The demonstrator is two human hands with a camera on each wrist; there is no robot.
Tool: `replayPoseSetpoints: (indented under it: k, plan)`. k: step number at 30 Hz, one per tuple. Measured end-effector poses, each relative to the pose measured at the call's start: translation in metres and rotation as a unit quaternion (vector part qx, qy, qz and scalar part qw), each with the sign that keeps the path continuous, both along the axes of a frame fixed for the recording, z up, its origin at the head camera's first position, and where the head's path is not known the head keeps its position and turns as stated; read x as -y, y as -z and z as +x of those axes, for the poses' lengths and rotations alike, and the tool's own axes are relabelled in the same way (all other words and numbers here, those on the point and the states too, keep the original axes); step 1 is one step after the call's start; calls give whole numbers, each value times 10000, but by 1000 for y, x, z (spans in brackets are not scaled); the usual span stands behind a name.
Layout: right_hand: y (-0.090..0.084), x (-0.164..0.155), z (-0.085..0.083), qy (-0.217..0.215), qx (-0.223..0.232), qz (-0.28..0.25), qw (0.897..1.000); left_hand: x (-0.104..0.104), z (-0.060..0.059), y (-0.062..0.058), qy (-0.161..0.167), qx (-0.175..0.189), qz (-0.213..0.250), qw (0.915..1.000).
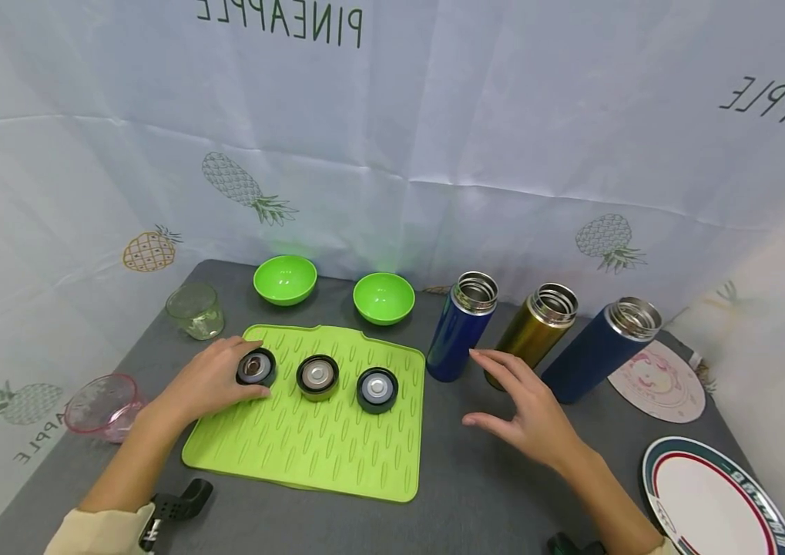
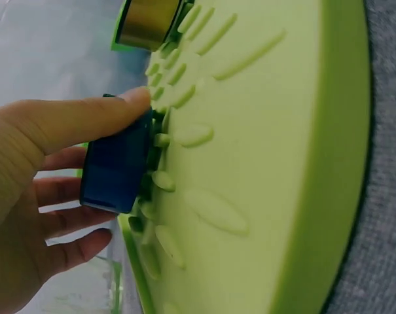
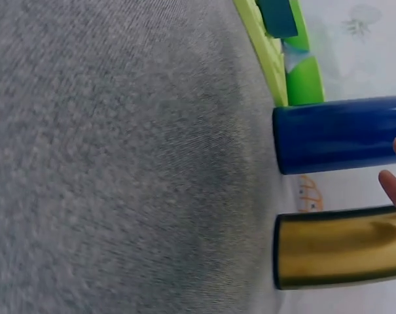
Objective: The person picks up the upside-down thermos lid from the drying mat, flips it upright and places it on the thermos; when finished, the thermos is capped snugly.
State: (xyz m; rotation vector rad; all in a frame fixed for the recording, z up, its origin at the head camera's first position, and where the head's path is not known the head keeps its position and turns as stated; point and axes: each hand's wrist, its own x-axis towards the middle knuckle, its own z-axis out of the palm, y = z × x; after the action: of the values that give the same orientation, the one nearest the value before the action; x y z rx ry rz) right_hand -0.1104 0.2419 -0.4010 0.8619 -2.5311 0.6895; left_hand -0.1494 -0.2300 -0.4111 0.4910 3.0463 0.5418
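My left hand [image 1: 215, 379] holds a dark blue bottle lid [image 2: 118, 160] between thumb and fingers, at the left of a lime green ridged mat [image 1: 337, 455]. In the left wrist view the thumb lies along the lid's near side. Two more lids, a gold-sided one [image 1: 318, 375] and a dark one [image 1: 377, 390], rest with their undersides up on the mat. My right hand [image 1: 531, 408] hovers with thumb and fingers apart, holding nothing. It is nearest to an uncapped blue bottle [image 1: 457, 331] and an uncapped gold bottle [image 1: 534, 331]; a navy bottle [image 1: 593, 358] stands farther right, also uncapped.
Two green bowls [image 1: 285, 280] stand behind the mat. A clear glass [image 1: 196, 312] and a pink-rimmed glass [image 1: 106, 408] stand on the left. To the right lie a pink-patterned round disc [image 1: 665, 389] and a rimmed white plate [image 1: 711, 505]. A pineapple-print curtain [image 1: 392, 131] closes the back.
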Motion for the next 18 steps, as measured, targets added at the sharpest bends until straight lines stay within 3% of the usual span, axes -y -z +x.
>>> replayPoseSetpoints:
  k: [8,13,18]
  plan:
    - [7,0,-6,129,504,-186,9985,0,-3,-4,40,-121,152,9998]
    - [8,3,-9,-31,543,-344,9979,-7,-1,-23,-102,-354,228,9991]
    - [5,10,-14,-261,574,-578,9963,-30,1,-46,86,-804,332,9962]
